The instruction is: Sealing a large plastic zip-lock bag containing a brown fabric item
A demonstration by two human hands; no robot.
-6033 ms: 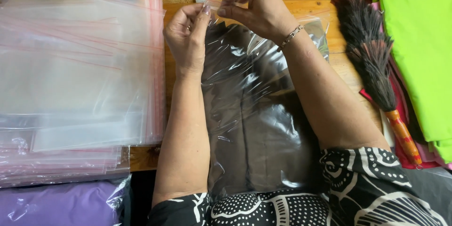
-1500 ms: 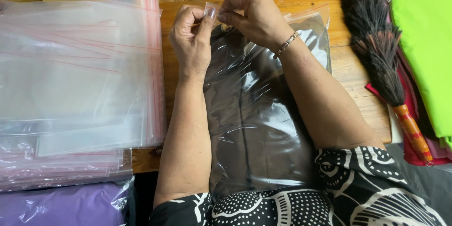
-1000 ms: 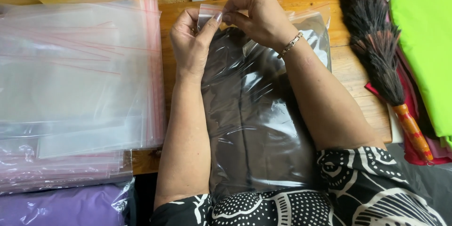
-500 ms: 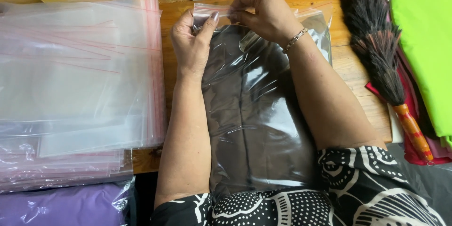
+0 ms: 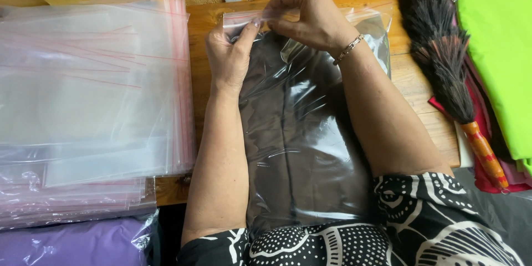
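Right now I am at the sealing step, judging by the grip: the clear zip bag (image 5: 310, 149) with dark folded cloth inside lies on the wooden surface (image 5: 421, 94) between my forearms, glossy and wrinkled. My left hand (image 5: 230, 58) and right hand (image 5: 307, 16) are close together, fingers pinched on its top strip. Next I would need an even press along that strip. Left of my hands sits a stack of empty bags (image 5: 88, 105); right, a feather duster (image 5: 443, 72).
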